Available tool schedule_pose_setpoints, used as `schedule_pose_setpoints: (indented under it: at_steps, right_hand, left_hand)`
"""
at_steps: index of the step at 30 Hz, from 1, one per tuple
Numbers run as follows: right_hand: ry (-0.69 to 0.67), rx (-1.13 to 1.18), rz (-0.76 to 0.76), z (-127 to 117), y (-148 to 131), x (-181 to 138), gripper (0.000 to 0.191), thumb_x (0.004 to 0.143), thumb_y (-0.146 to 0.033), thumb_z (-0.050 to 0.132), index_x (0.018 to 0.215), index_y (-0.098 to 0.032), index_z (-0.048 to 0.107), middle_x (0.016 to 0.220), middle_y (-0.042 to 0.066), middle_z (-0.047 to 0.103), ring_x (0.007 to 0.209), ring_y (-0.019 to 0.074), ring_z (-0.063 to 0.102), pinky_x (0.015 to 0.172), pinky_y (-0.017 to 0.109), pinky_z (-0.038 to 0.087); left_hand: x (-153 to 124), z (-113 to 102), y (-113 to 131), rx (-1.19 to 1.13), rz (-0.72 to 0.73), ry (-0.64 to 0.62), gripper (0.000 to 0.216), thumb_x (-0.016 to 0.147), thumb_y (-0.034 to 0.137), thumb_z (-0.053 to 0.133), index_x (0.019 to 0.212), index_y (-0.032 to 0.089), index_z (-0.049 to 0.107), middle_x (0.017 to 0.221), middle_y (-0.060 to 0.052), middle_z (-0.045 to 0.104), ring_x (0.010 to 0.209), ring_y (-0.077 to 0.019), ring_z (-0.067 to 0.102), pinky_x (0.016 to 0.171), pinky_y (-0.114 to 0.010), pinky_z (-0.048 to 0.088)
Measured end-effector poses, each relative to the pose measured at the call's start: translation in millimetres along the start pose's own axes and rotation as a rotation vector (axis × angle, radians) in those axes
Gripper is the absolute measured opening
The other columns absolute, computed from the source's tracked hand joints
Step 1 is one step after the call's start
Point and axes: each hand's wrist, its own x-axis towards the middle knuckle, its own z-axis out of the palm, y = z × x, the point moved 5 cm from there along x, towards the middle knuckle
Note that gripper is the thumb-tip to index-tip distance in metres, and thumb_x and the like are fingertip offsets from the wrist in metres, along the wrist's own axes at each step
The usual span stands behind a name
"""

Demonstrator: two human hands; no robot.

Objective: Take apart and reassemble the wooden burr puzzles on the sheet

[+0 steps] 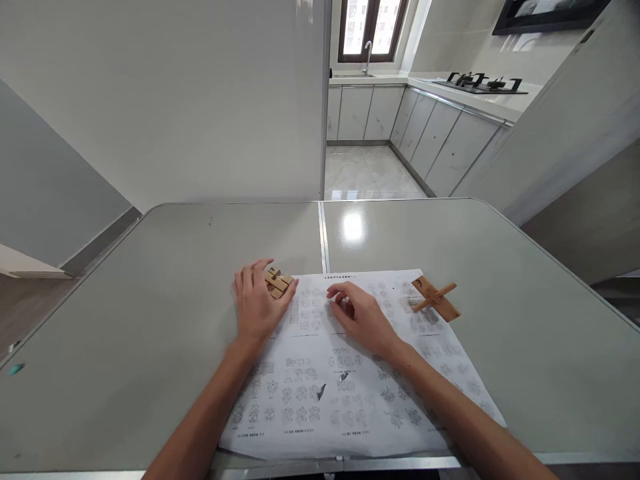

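My left hand (257, 303) lies over a small cluster of wooden puzzle bars (278, 283) at the upper left corner of a printed sheet of diagrams (345, 373), its fingers curled round the bars. My right hand (361, 315) rests on the sheet a little to the right, fingers bent and pinched down onto the paper; whether anything is under them I cannot make out. A second wooden piece, two bars crossed (437, 298), lies on the sheet's upper right corner, apart from both hands.
The sheet lies on a grey folding table (150, 320) with a metal seam down its middle. A small teal object (17, 368) sits at the table's left edge. Beyond the table, a white wall and a kitchen with cabinets, sink and hob (480, 83).
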Motion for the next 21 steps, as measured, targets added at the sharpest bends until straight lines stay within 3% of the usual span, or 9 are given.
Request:
schedule_pose_setpoints:
  at_steps: [3, 5, 8, 11, 15, 21]
  right_hand:
    - [0.000, 0.006, -0.002, 0, 0, 0, 0.017, 0.100, -0.018, 0.053, 0.112, -0.025, 0.061, 0.102, 0.004, 0.070, 0.077, 0.0174, 0.064, 0.066, 0.032, 0.051]
    - [-0.002, 0.011, -0.003, 1, 0, 0, 0.016, 0.100, -0.018, 0.053, 0.112, -0.025, 0.061, 0.101, 0.004, 0.070, 0.076, 0.0172, 0.063, 0.065, 0.032, 0.050]
    - [0.000, 0.016, 0.000, 1, 1, 1, 0.016, 0.101, -0.018, 0.054, 0.112, -0.025, 0.062, 0.100, 0.003, 0.069, 0.075, 0.0168, 0.063, 0.065, 0.032, 0.050]
    - [0.006, 0.022, 0.002, 1, 2, 1, 0.016, 0.100, -0.018, 0.056, 0.113, -0.025, 0.062, 0.101, 0.003, 0.070, 0.076, 0.0167, 0.063, 0.066, 0.031, 0.050]
    - [0.018, 0.026, -0.015, 2, 3, 1, 0.017, 0.099, -0.016, 0.056, 0.112, -0.025, 0.062, 0.102, 0.003, 0.071, 0.079, 0.0169, 0.065, 0.067, 0.031, 0.050]
    - [0.024, 0.037, -0.023, 3, 4, 2, 0.015, 0.099, -0.017, 0.055, 0.110, -0.024, 0.062, 0.103, 0.004, 0.072, 0.079, 0.0175, 0.065, 0.066, 0.031, 0.050]
  left_hand:
    - [-1, -4, 11, -0.129, 0.136, 0.033, 0.031, 0.094, 0.029, 0.072, 0.120, 0.022, 0.058, 0.116, -0.010, 0.065, 0.105, -0.0279, 0.061, 0.098, -0.043, 0.049]
    - [-4, -3, 19, -0.258, 0.251, -0.035, 0.011, 0.096, 0.018, 0.064, 0.104, 0.022, 0.057, 0.101, -0.005, 0.064, 0.087, -0.0201, 0.060, 0.083, -0.034, 0.050]
    - [-12, -1, 33, -0.392, 0.473, -0.171, 0.026, 0.092, 0.004, 0.056, 0.078, 0.022, 0.044, 0.074, 0.003, 0.051, 0.063, -0.0132, 0.044, 0.060, -0.026, 0.037]
    - [-22, 2, 41, -0.411, 0.610, -0.225, 0.036, 0.082, -0.004, 0.050, 0.067, 0.022, 0.030, 0.061, 0.006, 0.033, 0.055, -0.0126, 0.025, 0.052, -0.030, 0.022]
    - [-28, 7, 44, -0.425, 0.652, -0.261, 0.042, 0.083, -0.005, 0.050, 0.063, 0.021, 0.023, 0.056, 0.007, 0.020, 0.053, -0.0124, 0.014, 0.050, -0.031, 0.016]
    - [-34, 15, 40, -0.422, 0.657, -0.312, 0.046, 0.093, 0.002, 0.054, 0.062, 0.020, 0.025, 0.054, 0.009, 0.021, 0.049, -0.0102, 0.015, 0.049, -0.028, 0.019]
